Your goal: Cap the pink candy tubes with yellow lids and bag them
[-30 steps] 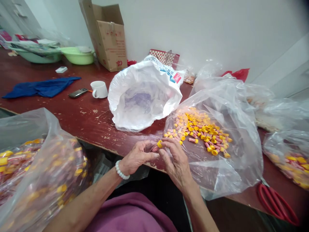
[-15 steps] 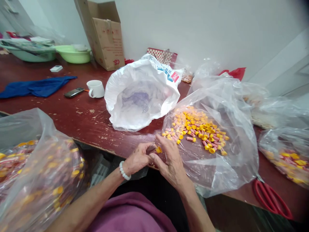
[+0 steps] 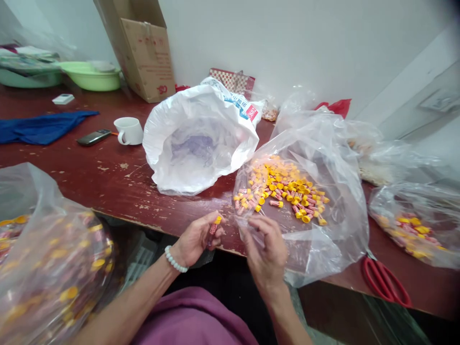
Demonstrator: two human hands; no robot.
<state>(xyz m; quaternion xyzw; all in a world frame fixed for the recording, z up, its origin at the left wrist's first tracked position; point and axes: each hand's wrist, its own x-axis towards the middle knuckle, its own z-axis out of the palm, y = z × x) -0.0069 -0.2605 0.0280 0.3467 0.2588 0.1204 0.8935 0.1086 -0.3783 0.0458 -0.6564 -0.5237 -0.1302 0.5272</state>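
My left hand (image 3: pixel 196 238), with a pale bead bracelet (image 3: pixel 176 259) at the wrist, is closed on a small red-labelled tube (image 3: pixel 213 231) with a yellow cap, held nearly upright. Just to its right, my right hand (image 3: pixel 268 251) is loosely curled, with thumb and fingers apart and nothing visible in them. Its fingertips are close to the front left edge of a clear plastic bag (image 3: pixel 323 239). On that bag lies a pile of similar yellow-capped tubes (image 3: pixel 294 191). Behind my hands, a white woven bag (image 3: pixel 156 158) lies with its mouth towards me.
A large clear bag of capped tubes (image 3: pixel 53 258) stands at the left, a smaller filled bag (image 3: pixel 417 230) at the right. Red-handled scissors (image 3: pixel 384 282) lie by the table edge. Further back are a white cup (image 3: pixel 130 131), a phone (image 3: pixel 94 137) and a cardboard box (image 3: pixel 149 62).
My hands have moved apart; the right one has come away from the tube, which stays in my left hand and now shows more fully. The whole view has shifted slightly.
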